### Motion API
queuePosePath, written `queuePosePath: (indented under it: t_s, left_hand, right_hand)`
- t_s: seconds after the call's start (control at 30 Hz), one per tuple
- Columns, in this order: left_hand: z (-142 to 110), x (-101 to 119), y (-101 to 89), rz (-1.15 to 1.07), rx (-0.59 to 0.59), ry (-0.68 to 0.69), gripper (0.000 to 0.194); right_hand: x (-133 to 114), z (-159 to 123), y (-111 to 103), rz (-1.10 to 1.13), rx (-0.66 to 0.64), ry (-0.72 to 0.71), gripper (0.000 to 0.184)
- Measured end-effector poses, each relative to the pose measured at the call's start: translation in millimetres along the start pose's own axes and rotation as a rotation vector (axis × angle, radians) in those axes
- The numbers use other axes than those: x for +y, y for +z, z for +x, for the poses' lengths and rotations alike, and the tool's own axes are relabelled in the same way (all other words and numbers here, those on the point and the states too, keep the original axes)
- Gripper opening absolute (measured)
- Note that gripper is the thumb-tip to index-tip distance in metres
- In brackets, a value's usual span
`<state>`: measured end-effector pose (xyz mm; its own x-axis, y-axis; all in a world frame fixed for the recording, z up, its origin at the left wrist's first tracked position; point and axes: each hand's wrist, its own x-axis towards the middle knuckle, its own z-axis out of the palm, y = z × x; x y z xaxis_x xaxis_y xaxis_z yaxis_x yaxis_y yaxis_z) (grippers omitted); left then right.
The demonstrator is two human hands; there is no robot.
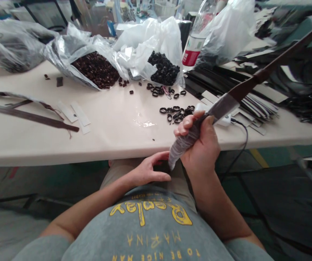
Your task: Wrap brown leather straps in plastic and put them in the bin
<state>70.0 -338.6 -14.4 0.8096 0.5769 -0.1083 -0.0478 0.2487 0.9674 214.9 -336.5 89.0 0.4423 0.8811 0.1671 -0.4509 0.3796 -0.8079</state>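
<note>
My right hand [206, 146] is closed around a dark brown strap [244, 88], which slants up towards the far right. Clear plastic film [184, 145] covers the strap's lower part, and the wrapped end pokes out below my fingers. My left hand [146, 170] is open in front of the table edge, thumb and fingers apart, close to that wrapped end. Whether its fingertips touch the film I cannot tell. Just beyond my right hand lie several small black loops [176, 113] and a white device [224, 120] with a black cable, partly hidden by the strap.
Plastic bags hold brown pieces [96, 69] and black loops [164, 69] at the back. A bottle [191, 52] stands beside them. More brown straps [33, 115] and white strips [80, 117] lie left. Dark strips [213, 81] are piled right. The table's front edge [49, 156] runs before me.
</note>
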Motion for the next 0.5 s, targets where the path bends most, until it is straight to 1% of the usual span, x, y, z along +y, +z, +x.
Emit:
queuePosePath:
  t_s: [0.07,0.13,0.2,0.23,0.3,0.37,0.5]
  left_hand:
    - [5.1,-2.4,2.2,0.066,0.006,-0.027,0.069]
    - [7.3,-5.4,1.1,0.082,-0.026,-0.094,0.054]
    - [6.3,-8.2,-3.4,0.048,-0.067,-0.185,0.039]
    - [4.7,-9.2,-6.8,0.007,-0.078,-0.223,0.035]
    - [-0.4,-9.6,-15.3,-0.118,-0.078,-0.266,0.039]
    - [-7.1,-7.8,-24.5,-0.235,-0.052,-0.291,0.044]
    - [-20.8,-1.2,-38.7,-0.358,0.007,-0.319,0.042]
  right_hand:
    - [-4.2,2.8,-6.9,0.028,-0.021,0.006,0.023]
    - [-8.8,6.1,-15.4,0.013,-0.029,-0.004,0.024]
    - [-13.5,11.0,-25.3,-0.02,0.011,-0.023,0.025]
    - [-15.3,14.0,-30.8,-0.025,0.046,-0.039,0.025]
    - [-17.2,20.7,-43.4,0.008,0.112,-0.076,0.025]
    - [-16.4,27.0,-57.3,0.071,0.162,-0.102,0.024]
    - [-8.3,32.8,-80.3,0.174,0.279,-0.083,0.025]
